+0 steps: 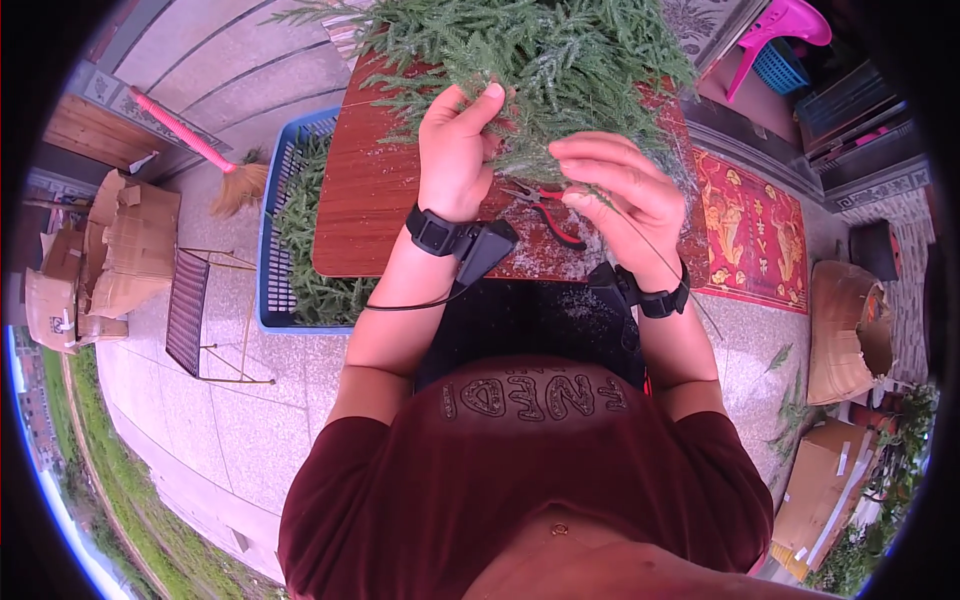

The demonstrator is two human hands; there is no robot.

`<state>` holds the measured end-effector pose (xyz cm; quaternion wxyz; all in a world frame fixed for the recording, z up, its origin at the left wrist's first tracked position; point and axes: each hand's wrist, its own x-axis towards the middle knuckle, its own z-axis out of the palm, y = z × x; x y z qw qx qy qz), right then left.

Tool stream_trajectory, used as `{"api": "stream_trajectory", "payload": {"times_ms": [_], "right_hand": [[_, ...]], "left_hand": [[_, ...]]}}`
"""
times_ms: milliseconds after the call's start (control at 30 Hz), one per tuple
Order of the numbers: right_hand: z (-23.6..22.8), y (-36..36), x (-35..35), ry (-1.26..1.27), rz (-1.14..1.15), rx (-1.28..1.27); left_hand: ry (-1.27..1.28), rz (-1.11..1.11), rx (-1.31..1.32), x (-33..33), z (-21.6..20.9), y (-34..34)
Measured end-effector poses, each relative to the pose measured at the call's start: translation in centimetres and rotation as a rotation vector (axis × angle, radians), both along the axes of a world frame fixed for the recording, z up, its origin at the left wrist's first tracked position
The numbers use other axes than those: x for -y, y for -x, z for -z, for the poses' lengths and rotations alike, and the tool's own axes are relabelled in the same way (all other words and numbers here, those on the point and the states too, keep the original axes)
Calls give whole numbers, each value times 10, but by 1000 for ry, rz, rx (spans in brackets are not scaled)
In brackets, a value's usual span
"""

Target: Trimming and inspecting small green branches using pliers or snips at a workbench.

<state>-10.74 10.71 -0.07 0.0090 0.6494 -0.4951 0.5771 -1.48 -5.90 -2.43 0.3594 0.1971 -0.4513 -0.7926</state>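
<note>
A pile of frosted evergreen branches [560,60] covers the far half of the reddish-brown table [360,210]. My left hand [455,150] is closed at the near edge of the pile, thumb and fingers pinched on an evergreen sprig [520,130]. Just right of it, my right hand [635,195] pinches a thin green stem [655,238] between thumb and fingers; its bare end trails down past the wrist. Between the hands lie pliers [565,228] with red and black handles, among white flecks on the tabletop.
A blue crate [268,240] of green sprigs stands left of the table, beside a small metal rack [188,310]. A pink-handled broom [185,130] and torn cardboard boxes [135,230] are farther left. On the right are a red patterned mat [750,235] and more boxes [840,330].
</note>
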Motion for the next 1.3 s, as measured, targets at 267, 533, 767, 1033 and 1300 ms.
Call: {"api": "stream_trajectory", "payload": {"times_ms": [267,533,767,1033,1300], "right_hand": [[5,-3,-5,-123,-117,666],[6,23,9,-64,123,834],[16,34,3,-143,30,883],[19,31,7,-45,59,903],[10,26,9,-44,226,820]], "left_hand": [[-46,28,-114,-16,-18,0],[15,432,-18,-28,-1,0],[430,456,159,-43,-3,1],[960,24,351,-32,8,6],[416,176,145,-41,-4,3]]}}
